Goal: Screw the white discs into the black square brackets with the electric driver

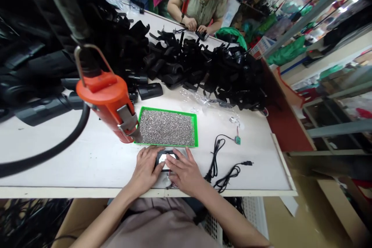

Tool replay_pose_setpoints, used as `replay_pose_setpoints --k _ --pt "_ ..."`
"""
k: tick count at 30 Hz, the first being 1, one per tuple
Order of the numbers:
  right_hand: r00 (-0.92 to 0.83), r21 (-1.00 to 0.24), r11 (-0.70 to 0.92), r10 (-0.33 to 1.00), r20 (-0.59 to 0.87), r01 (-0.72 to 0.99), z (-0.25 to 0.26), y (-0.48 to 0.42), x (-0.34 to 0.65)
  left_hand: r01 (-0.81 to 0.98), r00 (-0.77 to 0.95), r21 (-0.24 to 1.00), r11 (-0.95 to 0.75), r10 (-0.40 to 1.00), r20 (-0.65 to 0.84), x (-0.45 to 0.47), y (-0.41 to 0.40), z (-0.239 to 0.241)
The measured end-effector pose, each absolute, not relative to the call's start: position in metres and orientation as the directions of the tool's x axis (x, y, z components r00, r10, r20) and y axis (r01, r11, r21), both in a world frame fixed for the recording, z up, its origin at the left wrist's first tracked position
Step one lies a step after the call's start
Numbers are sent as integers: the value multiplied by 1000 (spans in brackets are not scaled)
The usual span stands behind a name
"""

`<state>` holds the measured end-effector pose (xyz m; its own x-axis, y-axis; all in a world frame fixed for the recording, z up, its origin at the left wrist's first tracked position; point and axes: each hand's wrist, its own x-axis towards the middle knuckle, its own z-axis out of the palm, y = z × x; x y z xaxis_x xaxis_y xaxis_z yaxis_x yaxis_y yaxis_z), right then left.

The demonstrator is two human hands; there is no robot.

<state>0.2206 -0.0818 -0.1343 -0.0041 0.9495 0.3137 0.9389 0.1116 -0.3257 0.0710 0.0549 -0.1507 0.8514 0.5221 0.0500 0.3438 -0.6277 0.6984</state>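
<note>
Left hand (147, 168) and right hand (186, 172) have fingers clamped on the small black housing (166, 159), steadying it at the desk's (87, 155) near edge, with the green screw tray (196, 130) just behind, handy.

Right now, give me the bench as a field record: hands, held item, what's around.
left hand: grips the left end of a small black part, near edge of table
right hand: fingers laid flat on the part's right side
tray: green tray of small screws, just beyond the hands
tool: orange tool hangs over the tray's left corner
cables: black cables right of the hands; green circuit board beyond them
pile: black plastic parts across the far side
co-worker: seated at far end, co-worker's hands on a part
</note>
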Motion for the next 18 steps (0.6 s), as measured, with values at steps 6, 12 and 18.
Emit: replay_pose_setpoints --k 6,12,18 --pt "453 -603 -138 793 408 785 -97 -112 213 357 832 699 -620 552 65 72 54 -156" --pt "203 -243 -132 933 296 961 -110 -121 158 375 811 684 -625 579 85 74 52 -159" --pt "382 -197 -343 897 221 919 -135 -111 154 359 812 695 -622 575 96 75 51 -156"
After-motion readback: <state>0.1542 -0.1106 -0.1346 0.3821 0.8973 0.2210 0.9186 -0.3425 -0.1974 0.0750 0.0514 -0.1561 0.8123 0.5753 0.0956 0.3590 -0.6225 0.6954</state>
